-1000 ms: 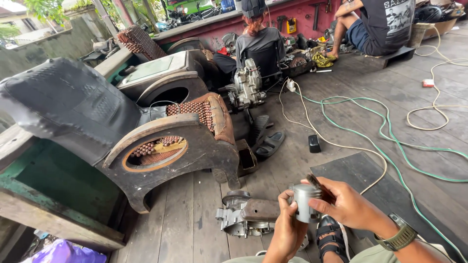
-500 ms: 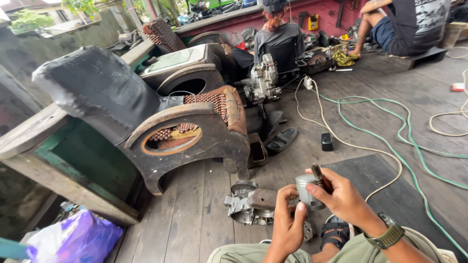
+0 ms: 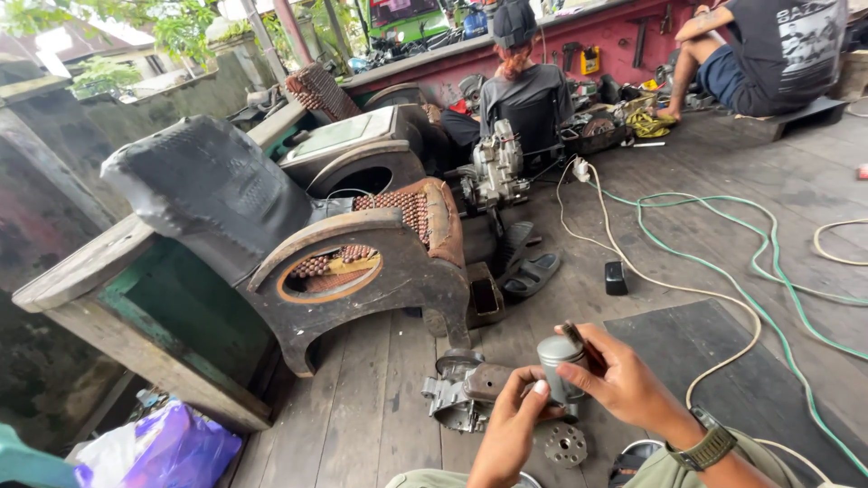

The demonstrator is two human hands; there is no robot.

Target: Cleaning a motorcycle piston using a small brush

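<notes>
Both of my hands hold a grey metal piston [image 3: 558, 360] low in the middle of the view. My left hand [image 3: 509, 425] grips its lower part from below. My right hand [image 3: 622, 380], with a watch on the wrist, wraps the piston's right side and also pinches a small dark tool [image 3: 576, 337] against its top. On the wooden floor just under my hands lie a grey engine casing [image 3: 458, 395] and a round toothed metal part [image 3: 566, 445].
A worn dark armchair [image 3: 298, 235] with a wooden frame stands at the left. Two people sit at the back by a red wall with an engine [image 3: 496, 167] between them. Green hose [image 3: 723, 271] and white cable [image 3: 651, 280] cross the floor; a black mat [image 3: 723, 361] lies at the right.
The view has swung left and down a little between frames. My hands keep the piston, and the right hand has shifted its grip toward the top with the small tool.
</notes>
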